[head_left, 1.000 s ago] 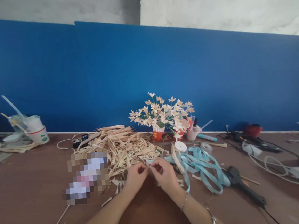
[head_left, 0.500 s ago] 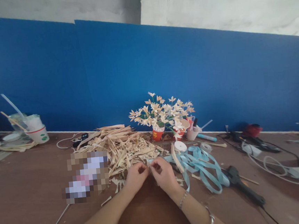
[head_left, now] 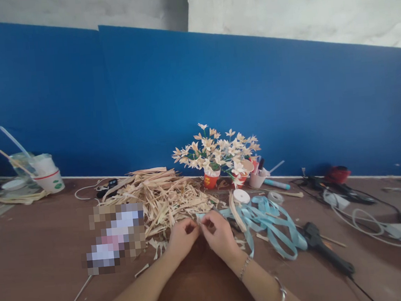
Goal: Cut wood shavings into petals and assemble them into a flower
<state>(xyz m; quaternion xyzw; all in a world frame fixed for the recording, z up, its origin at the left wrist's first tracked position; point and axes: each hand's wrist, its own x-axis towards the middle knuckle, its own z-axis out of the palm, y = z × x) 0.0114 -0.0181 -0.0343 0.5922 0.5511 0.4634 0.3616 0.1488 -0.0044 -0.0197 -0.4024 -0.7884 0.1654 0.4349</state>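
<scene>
My left hand [head_left: 182, 235] and my right hand [head_left: 219, 233] meet over the table, thumbs and fingertips pinched close together. Whatever they pinch is too small and too covered to make out; a bit of pale blue shows just behind the fingertips. Beyond my hands spreads a heap of dry, straw-coloured husk strips [head_left: 169, 197]. Right of my right hand lie a loose tangle of light blue ribbon [head_left: 270, 228] and a curved husk strip [head_left: 237, 213]. A bracelet and a bangle circle my right wrist.
Pale husk flowers [head_left: 218, 151] stand in a red cup [head_left: 211, 179] by the blue partition [head_left: 146, 94]. A black glue gun [head_left: 326, 247] with its cord lies at right, near a white ribbon spool [head_left: 241, 196]. At left are a blurred-out object [head_left: 115, 237] and a white cup [head_left: 50, 181].
Both hands stay almost still, fingertips pinched together in the same place. The view has shifted very slightly; nothing on the table has visibly moved.
</scene>
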